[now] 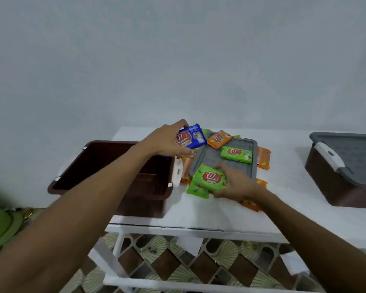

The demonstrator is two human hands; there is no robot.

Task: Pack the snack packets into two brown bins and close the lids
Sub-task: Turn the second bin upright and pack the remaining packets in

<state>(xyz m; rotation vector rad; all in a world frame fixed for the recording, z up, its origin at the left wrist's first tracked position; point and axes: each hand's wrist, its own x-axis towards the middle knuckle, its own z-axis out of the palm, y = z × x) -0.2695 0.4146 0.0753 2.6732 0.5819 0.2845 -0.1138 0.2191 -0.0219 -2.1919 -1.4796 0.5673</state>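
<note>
Your left hand (167,140), in the middle of the frame, is clamped on a blue packet (193,138). It holds the packet up by the right edge of the open brown bin (142,205), most likely so it can drop straight in. That bin sits left of the middle and hangs a little over the side of the white table (199,214).

Your right hand (237,185), lower and to the right, lies on a green packet (209,178). The hand is blurry, so I cannot tell if it pinches the packet or only touches it.

The grey lid (211,157) lies flat beside the open bin, out of the way for packing. Another green packet (237,154) and an orange packet (219,138) rest on it.

The second brown bin (330,187), at the right edge, has its lid on — it is cut off by the frame. Your arm hides part of the open bin, and the inside is dark, so what is in there is hard to see. More orange packets peek out from under the lid and your hand.
</note>
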